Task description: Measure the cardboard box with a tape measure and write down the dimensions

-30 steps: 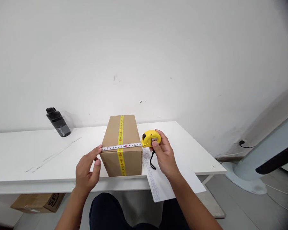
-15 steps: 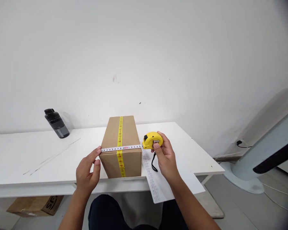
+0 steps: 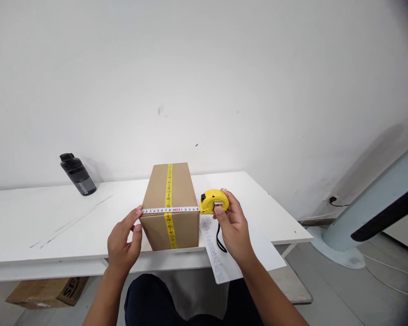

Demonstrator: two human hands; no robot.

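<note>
A cardboard box (image 3: 185,231) with yellow printed tape (image 3: 168,185) down its middle sits at the table's front edge. Across its top, close to the near edge, lies the white blade (image 3: 156,211) of a tape measure. My left hand (image 3: 124,242) presses the blade's end against the box's left top edge with its fingertips, the thumb held apart. In my right hand (image 3: 238,231) is the yellow tape measure case (image 3: 209,201), gripped between thumb and fingers just off the box's right edge. A black wrist strap (image 3: 219,242) dangles from the case.
Beneath my right hand, a paper sheet with writing (image 3: 214,260) overhangs the white table (image 3: 71,226). A dark bottle (image 3: 80,176) stands at the back left by the wall. Another carton (image 3: 44,292) is under the table; a tall pale appliance (image 3: 353,226) stands on the floor at right.
The tape measure case has tilted slightly and drawn closer to the box's right edge. The left hand keeps the blade's end in place. The whole view has shifted a little.
</note>
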